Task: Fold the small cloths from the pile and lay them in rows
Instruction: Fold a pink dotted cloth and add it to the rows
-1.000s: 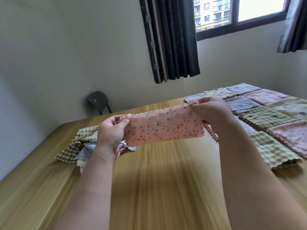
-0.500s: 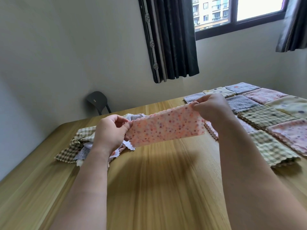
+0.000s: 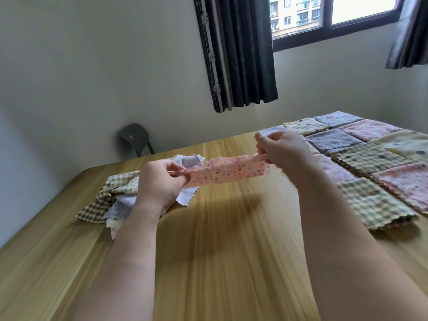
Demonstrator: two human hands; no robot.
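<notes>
- holding a pink speckled fabric cloth with zigzag edges (image 3: pixel 229 173) as a narrow folded strip in the air above the pale wooden worktop (image 3: pixel 231 262), the left hand (image 3: pixel 159 184) pinches one end and the right hand (image 3: pixel 284 148) pinches the other, so both hands are closed on it.
- the strip sits between the loose pile of checked and lilac unfolded cloths (image 3: pixel 111 195) on the left and the rows of folded square cloths (image 3: pixel 370 158) on the right.
- the thin fabric looks limp. if either pinch eases, the layers could slide apart and the long fold would open.
- bringing the two ends together unevenly would likely give a skewed square with edges poking out, which would spoil the line of the row.
- the right forearm lies close over the nearest green checked folded cloth (image 3: pixel 375 202). a low sweep while laying the piece down could drag it out of place.
- the left hand is just in front of the pile, so a loose lilac corner could catch in its fingers.
</notes>
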